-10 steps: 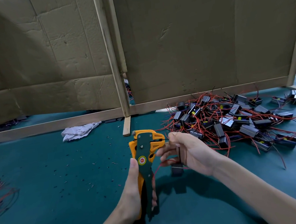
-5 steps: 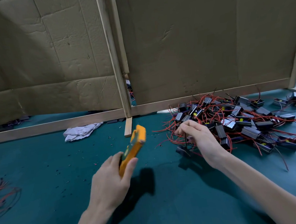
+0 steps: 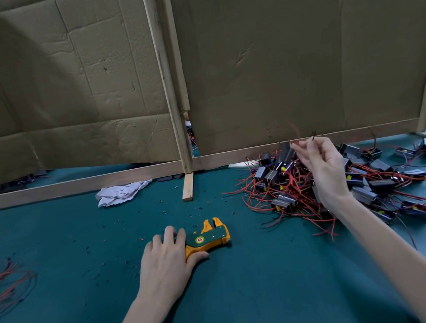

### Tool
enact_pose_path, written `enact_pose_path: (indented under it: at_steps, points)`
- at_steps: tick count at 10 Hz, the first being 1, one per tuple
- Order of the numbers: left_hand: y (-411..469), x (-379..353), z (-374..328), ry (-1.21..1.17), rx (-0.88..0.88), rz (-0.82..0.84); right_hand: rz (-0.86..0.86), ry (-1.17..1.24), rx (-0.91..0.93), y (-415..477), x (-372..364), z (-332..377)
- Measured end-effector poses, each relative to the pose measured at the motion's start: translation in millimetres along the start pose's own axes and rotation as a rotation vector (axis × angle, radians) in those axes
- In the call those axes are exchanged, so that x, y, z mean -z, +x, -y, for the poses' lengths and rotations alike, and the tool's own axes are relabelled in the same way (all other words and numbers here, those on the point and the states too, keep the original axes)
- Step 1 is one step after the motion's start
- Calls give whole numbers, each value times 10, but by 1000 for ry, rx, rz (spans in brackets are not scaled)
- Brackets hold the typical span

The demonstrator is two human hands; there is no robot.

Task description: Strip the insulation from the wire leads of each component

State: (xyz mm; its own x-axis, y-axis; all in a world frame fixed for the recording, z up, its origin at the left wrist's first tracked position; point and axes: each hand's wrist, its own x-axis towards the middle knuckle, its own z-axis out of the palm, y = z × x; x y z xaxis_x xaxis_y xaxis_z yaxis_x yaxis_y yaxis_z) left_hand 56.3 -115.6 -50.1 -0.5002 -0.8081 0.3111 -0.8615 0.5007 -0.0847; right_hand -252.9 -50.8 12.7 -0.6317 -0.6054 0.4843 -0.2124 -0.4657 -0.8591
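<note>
**Wire stripper [image 3: 208, 237] left, component [image 3: 285, 154] right**

The left hand [image 3: 164, 259] curls round the handles of the wire stripper, flat on the table [image 3: 245, 288], jaws toward the right. Farther right, above the pile [image 3: 365, 183], the right hand [image 3: 322, 162] pinches a blurred component by its lead.

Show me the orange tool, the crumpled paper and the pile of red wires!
orange tool [image 3: 209, 237]: head view, green middle plate.
crumpled paper [image 3: 122, 193]: head view, middle of the wad.
pile of red wires [image 3: 295, 200]: head view, tangle near its left.
</note>
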Motion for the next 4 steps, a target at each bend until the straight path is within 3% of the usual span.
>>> enact_pose_path:
  at_steps: [1, 3, 4]
  points:
    - [1, -5, -3, 3, -3, 13, -60, -145, -109, 178, 166, -163]
    - [5, -104, 25, -24, 40, 66, -45, -162, -422, 305, 363, -324]
    - [-14, -65, -42, 0, 64, 106, -222, -297, -436, 305, 400, -191]
